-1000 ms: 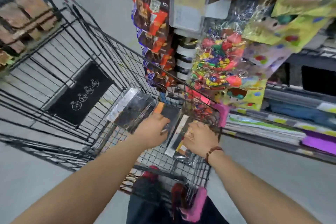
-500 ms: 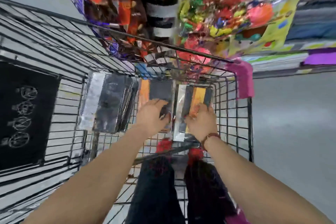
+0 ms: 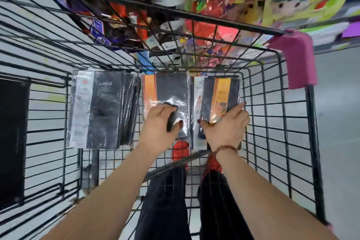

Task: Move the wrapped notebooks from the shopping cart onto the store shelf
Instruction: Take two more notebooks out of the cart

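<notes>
Three stacks of plastic-wrapped dark notebooks lie on the floor of the black wire shopping cart (image 3: 280, 122). My left hand (image 3: 159, 122) grips the near end of the middle notebook pack (image 3: 171, 89), which has an orange band; its fingers curl over the pack's near edge. My right hand (image 3: 224, 124) holds the near end of the right notebook pack (image 3: 220, 91), thumb on the left edge and fingers along the right edge. The left stack (image 3: 99, 109), with a white label strip, lies untouched. The store shelf (image 3: 331, 33) shows at the upper right, beyond the cart.
Hanging bags of snacks (image 3: 120, 6) and colourful toys (image 3: 224, 6) crowd the space past the cart's far rim. A pink corner guard (image 3: 298, 58) caps the cart's right corner. A black panel (image 3: 13, 138) sits on the cart's left side. Grey floor lies to the right.
The view has tipped down and closer into the cart. Both hands have settled onto the near ends of the middle and right packs and closed round them.
</notes>
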A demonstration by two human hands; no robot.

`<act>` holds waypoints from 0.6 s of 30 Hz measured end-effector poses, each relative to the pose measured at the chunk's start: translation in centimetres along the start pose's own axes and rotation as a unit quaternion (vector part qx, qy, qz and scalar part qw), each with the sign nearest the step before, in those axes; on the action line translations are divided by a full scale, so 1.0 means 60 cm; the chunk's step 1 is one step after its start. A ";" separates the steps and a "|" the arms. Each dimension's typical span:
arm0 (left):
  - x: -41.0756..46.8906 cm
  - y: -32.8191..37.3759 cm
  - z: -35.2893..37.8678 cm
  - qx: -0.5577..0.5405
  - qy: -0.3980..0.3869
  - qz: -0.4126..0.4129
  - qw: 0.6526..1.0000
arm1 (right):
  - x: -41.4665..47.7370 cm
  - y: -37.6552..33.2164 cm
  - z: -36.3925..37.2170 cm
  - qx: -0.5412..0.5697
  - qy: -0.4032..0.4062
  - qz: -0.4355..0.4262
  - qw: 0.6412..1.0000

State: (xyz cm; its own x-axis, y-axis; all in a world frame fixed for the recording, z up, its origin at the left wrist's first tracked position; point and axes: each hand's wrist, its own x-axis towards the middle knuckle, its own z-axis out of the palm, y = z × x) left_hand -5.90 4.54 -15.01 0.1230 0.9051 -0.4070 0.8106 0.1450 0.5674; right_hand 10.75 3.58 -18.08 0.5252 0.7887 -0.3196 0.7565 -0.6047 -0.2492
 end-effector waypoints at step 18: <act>0.014 0.069 0.018 -0.373 -0.004 -0.181 0.910 | -0.044 -0.029 -0.052 0.531 -0.163 -0.012 0.831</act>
State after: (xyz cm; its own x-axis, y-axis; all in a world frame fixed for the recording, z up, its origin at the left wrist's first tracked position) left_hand -1.83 5.49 -13.76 -0.0680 0.7419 -0.6671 0.1858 0.6664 0.7221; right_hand 9.24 2.89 -13.93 0.2500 0.8346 -0.4909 -0.0971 -0.4828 -0.8703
